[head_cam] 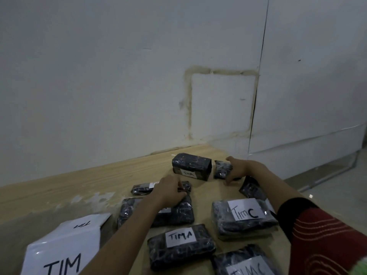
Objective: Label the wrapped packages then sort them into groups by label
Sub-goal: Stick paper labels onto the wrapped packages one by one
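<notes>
Several dark wrapped packages lie on a wooden table (83, 187), most with white handwritten labels. My right hand (238, 169) grips a small dark package (222, 169) at the far right, next to a box-shaped package (191, 165) labelled "TIM A". My left hand (169, 190) has its fingers curled on the end of a slim package (143, 188), above a larger flat package (178, 213). Nearer me lie a "TIM A" package (180, 246), a "TIM C" package (244, 217) and another "TIM C" package (246, 262).
White sheets (63, 245) with "TIM" written on them lie at the near left. A small unlabelled dark package (251, 188) sits under my right forearm. A white wall (119, 86) rises behind the table. The table's right edge drops to the floor.
</notes>
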